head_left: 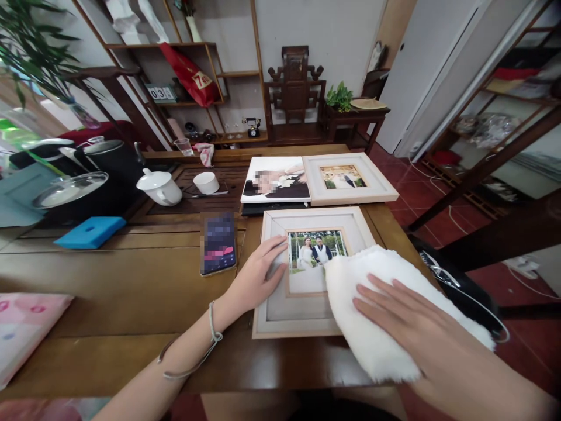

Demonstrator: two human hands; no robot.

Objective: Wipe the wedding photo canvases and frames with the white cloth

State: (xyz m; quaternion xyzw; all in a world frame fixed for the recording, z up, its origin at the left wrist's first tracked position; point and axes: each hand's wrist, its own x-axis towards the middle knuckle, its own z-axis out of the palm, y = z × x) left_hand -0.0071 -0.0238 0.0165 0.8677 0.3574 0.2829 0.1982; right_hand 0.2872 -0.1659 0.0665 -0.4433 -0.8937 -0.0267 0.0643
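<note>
A light wooden picture frame [275, 316] lies flat near the table's front edge, holding a photo [307, 280] of a couple outdoors. My left hand [258, 275] rests on the frame's left part, fingers stretched out to the photo's edge, gripping nothing. Over the frame's right side lies a fluffy white cloth [350, 327]. My right hand [403, 316] presses on this cloth with long, flat fingers; its thumb is hidden, apparently beneath the cloth. The frame's lower right corner is covered.
Behind lie a second framed photo [381, 181] and a white-edged photo panel [252, 175]. A phone [218, 242], blue block [90, 232], lidded white cup [160, 187], small white cup [205, 183] and pink-patterned packet [30, 327] are to the left. A dark chair [295, 88] stands beyond.
</note>
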